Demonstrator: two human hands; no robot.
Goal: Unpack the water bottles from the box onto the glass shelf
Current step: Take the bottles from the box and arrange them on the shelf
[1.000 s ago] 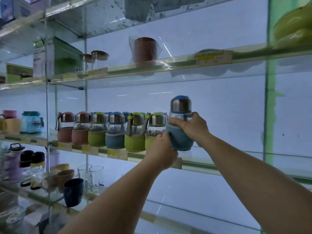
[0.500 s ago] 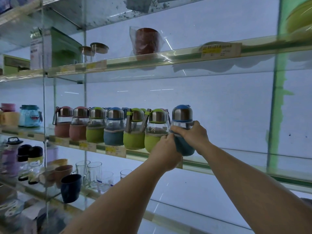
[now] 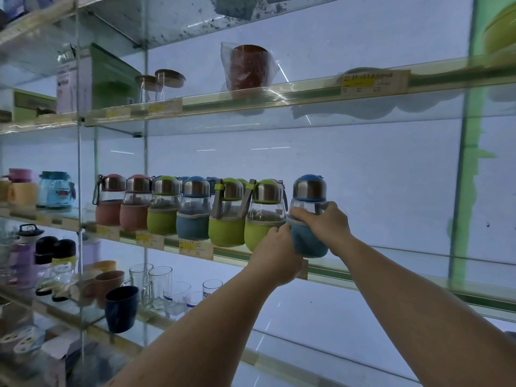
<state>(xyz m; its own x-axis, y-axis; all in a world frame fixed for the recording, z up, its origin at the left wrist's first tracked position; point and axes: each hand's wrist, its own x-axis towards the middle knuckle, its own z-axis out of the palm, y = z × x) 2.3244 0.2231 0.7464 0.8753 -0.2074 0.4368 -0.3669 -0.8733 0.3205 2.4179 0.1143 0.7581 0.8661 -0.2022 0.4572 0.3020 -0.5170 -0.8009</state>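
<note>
We have both hands on the blue-sleeved bottle at the right end of the row of bottles on the middle glass shelf. Our right hand wraps around its clear upper body just under the steel cap, fingers curled across the front, so the top-heavy part stays upright. Our left hand closes around the lower left of the fabric sleeve, in the narrow space beside the neighbouring green bottle, probably to steer the base into line without knocking that one over. The blue bottle's base sits at about shelf level, but our hands hide whether it actually touches the glass. It stands just beside the green bottle, near the front edge like the others, so the row reads evenly above the price labels. To the right the same shelf carries nothing we can see, leaving room to continue the row. The box is not in view.
</note>
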